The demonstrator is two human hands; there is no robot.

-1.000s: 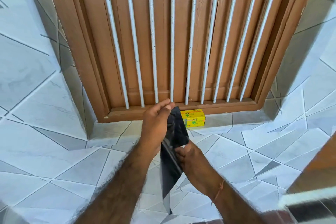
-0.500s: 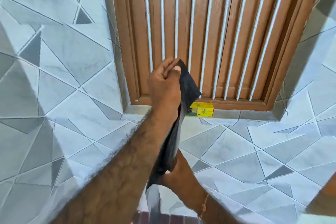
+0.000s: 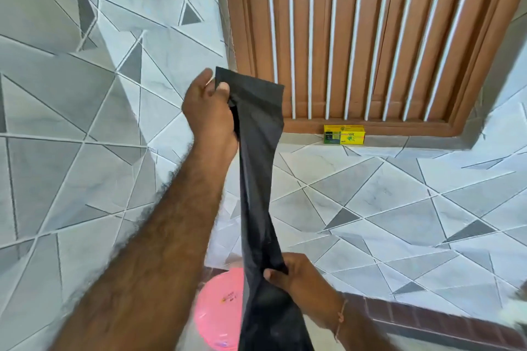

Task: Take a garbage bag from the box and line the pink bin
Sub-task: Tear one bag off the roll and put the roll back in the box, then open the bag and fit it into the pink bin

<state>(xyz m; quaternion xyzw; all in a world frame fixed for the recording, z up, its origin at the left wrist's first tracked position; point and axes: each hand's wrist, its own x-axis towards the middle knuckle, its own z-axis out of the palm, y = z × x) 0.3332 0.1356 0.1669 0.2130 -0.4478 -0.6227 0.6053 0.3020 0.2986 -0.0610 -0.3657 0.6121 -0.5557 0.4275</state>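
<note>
Black garbage bag [image 3: 258, 168] | left hand [image 3: 209, 111] pinches top edge | right hand [image 3: 296, 279] clamps lower

Garbage bag [image 3: 258, 179] hangs over pink bin [image 3: 219, 313] (mouth partly blocked).

Domestic interior, probably a tiled utility or bathroom area. Grey and white geometric tiles [image 3: 85, 122] cover the wall left of a brown wooden window frame with white bars [image 3: 370, 37]. The same tiling continues below the frame.
</note>
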